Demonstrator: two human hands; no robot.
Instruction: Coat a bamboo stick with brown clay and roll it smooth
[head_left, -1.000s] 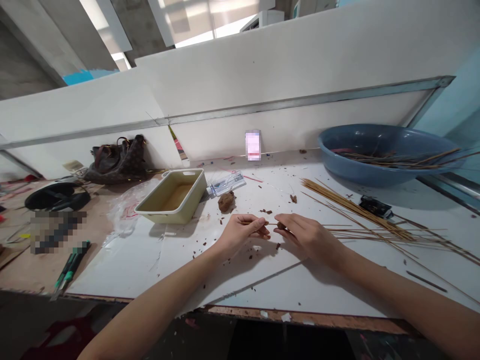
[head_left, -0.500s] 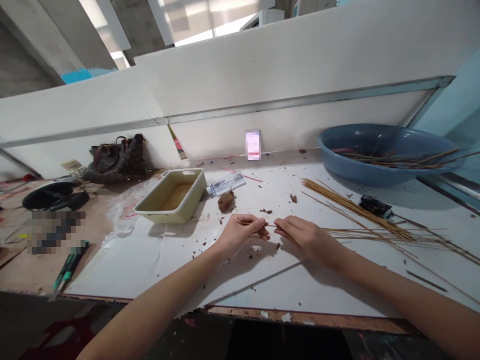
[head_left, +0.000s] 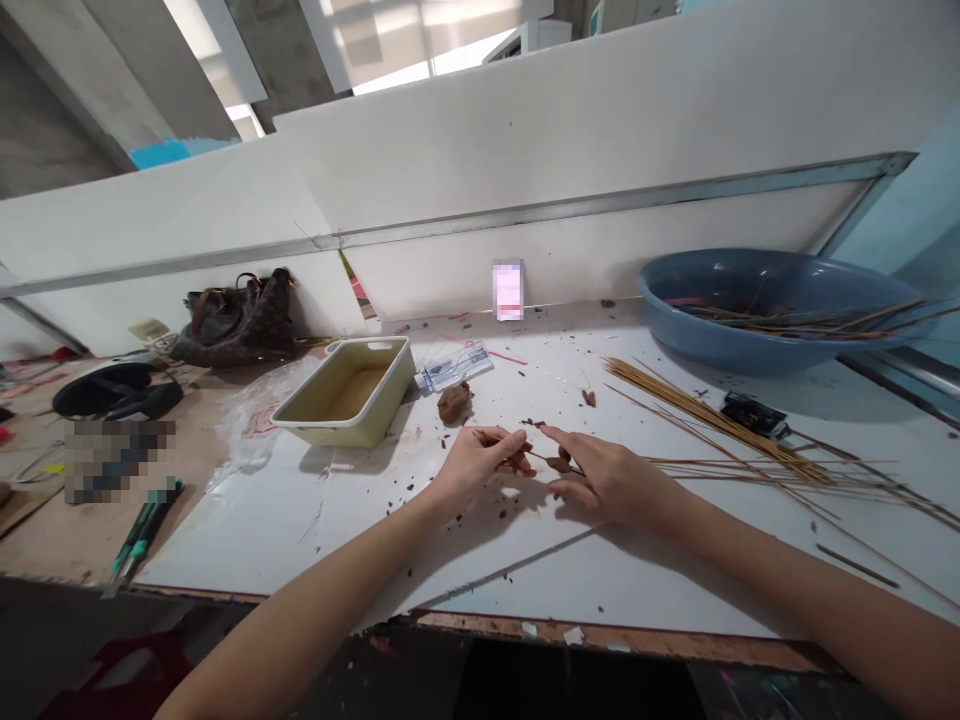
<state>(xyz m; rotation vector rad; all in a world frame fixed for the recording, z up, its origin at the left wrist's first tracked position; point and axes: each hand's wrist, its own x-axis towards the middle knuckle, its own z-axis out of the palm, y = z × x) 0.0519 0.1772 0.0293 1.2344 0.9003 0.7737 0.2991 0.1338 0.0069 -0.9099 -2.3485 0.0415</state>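
Note:
My left hand is curled and pinches a thin wooden stick at the middle of the white board. A small lump of brown clay sits on the stick's far end. My right hand lies just beyond it, with index finger and thumb spread on either side of the clay. A larger brown clay lump rests farther back, and crumbs are scattered around both hands. To the right lies a bundle of thin sticks.
A blue basin holding sticks stands at the back right, near a black clip. At the left are a cream tray, a plastic bag, a dark handbag and green-handled tools. The board's front edge runs below my forearms.
My right hand has eased back and its fingers have spread apart, uncovering the clay on the stick's end. My left hand has barely moved.

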